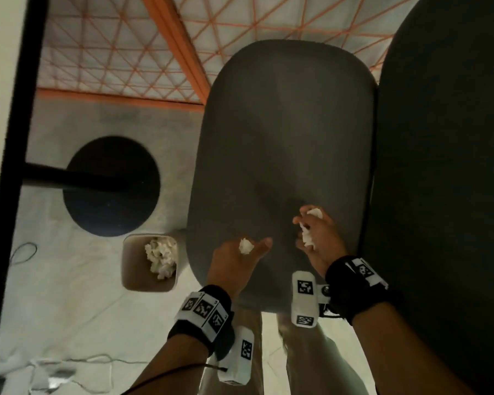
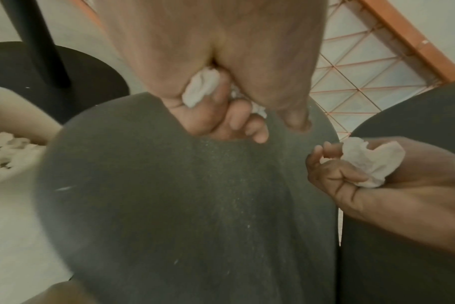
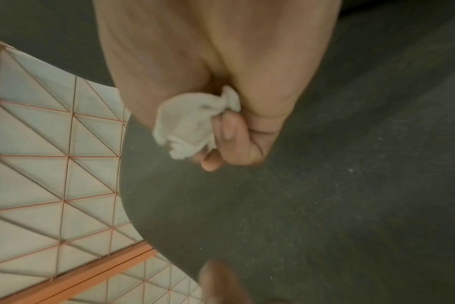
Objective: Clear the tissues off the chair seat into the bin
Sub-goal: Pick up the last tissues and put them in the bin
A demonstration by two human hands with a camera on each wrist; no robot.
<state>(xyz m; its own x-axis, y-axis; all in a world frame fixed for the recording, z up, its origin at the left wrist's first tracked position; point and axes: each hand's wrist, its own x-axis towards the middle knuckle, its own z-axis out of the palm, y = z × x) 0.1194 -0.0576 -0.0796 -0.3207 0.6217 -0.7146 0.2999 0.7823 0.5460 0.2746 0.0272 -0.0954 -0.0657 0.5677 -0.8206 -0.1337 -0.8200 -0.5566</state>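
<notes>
The dark grey chair seat (image 1: 283,132) fills the middle of the head view, and no loose tissue shows on it. My left hand (image 1: 240,258) hovers over its near left edge and grips a crumpled white tissue (image 1: 246,246), also seen in the left wrist view as a tissue (image 2: 200,88) inside curled fingers. My right hand (image 1: 314,235) is over the near right part of the seat, fingers curled round a larger white tissue (image 1: 308,236); the right wrist view shows that tissue (image 3: 187,127) bunched in the fist. The beige bin (image 1: 129,266) stands on the floor left of the seat, holding several crumpled tissues (image 1: 160,259).
A black round table base (image 1: 111,186) with its post stands on the pale floor beyond the bin. A dark chair back (image 1: 445,166) rises at the right. An orange grid panel (image 1: 126,52) lies beyond the seat. Cables (image 1: 23,252) trail on the floor at left.
</notes>
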